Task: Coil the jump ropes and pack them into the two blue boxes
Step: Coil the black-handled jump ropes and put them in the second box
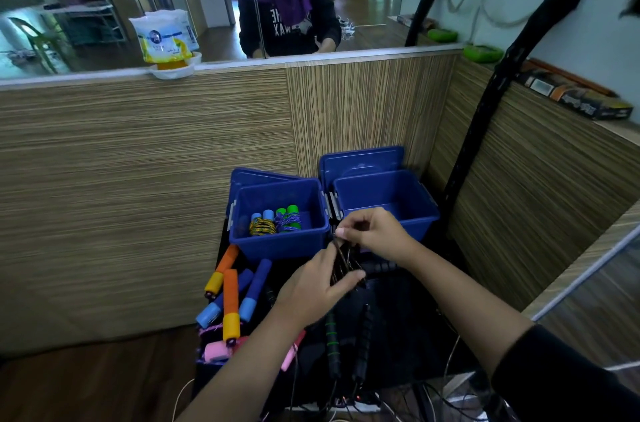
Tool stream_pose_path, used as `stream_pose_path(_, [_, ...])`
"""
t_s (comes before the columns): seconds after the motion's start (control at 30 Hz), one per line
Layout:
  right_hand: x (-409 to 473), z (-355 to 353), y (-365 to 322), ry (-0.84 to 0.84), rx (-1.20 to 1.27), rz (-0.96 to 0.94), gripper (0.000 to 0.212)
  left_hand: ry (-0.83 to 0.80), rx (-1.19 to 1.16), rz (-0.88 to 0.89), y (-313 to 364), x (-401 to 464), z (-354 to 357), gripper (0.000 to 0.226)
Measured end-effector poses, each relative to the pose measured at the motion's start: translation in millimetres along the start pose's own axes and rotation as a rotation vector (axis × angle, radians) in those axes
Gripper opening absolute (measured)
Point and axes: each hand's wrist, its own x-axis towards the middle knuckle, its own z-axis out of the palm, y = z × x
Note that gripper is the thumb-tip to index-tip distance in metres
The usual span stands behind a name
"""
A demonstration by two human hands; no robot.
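Mid-coil on a dark jump rope (344, 264): left hand (313, 286) clamped on the gathered loops, right hand (372, 231) just above it pinching a strand between thumb and fingertips. Exact count of loops not readable, too dark and bunched.

Best done by keeping the left grip tight on the bundle while winding the free strand crosswise round its middle, snug turns laid side by side, tail tucked under the last turn so nothing springs loose. Judging from the two finished bundles (275, 222) beyond and left of the grip in the left blue box (277, 241), handles side by side and rope wrapped across.

Right blue box (388, 205) directly beyond the right hand, nothing visible in the part that shows; likely the nearest drop for this bundle. Lids (360, 162) propped behind both boxes.

Below and left of the grip on the dark worktop (398, 335): orange, blue and pink foam handles (230, 297) waiting uncoiled. Directly below: black handles (346, 342), possibly this rope's own; worth minding that trailing cord does not snag them.
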Motion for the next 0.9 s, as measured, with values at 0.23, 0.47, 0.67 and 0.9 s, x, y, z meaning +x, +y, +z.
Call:
stream_pose_path(0.23, [0.6,1.5,-2.0,0.011,-0.187,0.202,0.010,0.061,0.120,-0.010,-0.7,-10.7,12.5,0.086])
stream_pose_path(0.47, [4.3,2.4,-15.8,0.062,-0.334,0.266,0.012,0.195,0.175,0.133,2.1,-5.8,9.6,0.065])
stream_pose_path(0.67, [3.6,7.0,-12.7,0.128,-0.350,0.271,0.015,0.217,0.226,0.130,-3.7,-4.1,9.8,0.066])
stream_pose_path(0.9, [1.5,4.8,-11.5,0.133,-0.212,0.252,0.022,0.272,0.219,0.090,-5.2,-1.7,-1.6,0.060])
